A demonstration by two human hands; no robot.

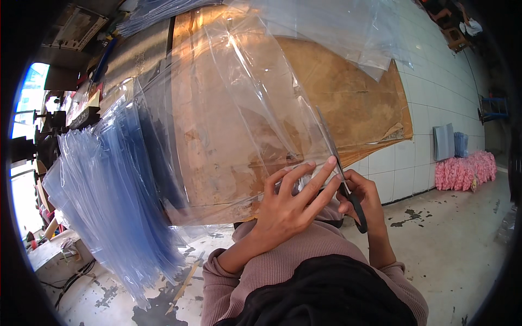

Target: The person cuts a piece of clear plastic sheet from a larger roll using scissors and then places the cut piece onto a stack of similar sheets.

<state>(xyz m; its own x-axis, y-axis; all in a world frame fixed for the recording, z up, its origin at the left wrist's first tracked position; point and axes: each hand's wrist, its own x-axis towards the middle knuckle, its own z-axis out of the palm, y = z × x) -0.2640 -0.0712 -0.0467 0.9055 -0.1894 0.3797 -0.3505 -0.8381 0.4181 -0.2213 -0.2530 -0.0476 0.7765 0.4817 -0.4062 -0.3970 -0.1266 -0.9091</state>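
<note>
A large sheet of clear, shiny plastic film (239,108) lies over the brown work surface (353,92) in front of me. My left hand (293,202) rests on the film's near right edge, its fingers spread and stretched out; its thumb is hidden. Right beside it, my right hand (365,196) grips a pair of scissors (356,209) by the black handle. The long metal blades point away from me, along the right edge of the film. Whether the blades are parted is hard to make out.
A thick pile of bluish plastic sheets (109,185) hangs over the left side. More clear film (337,27) lies at the far end, overhanging the surface's right edge. On the floor at right sit a pink bundle (465,171) and grey-blue stacks (444,142); a stool (455,39) stands farther off.
</note>
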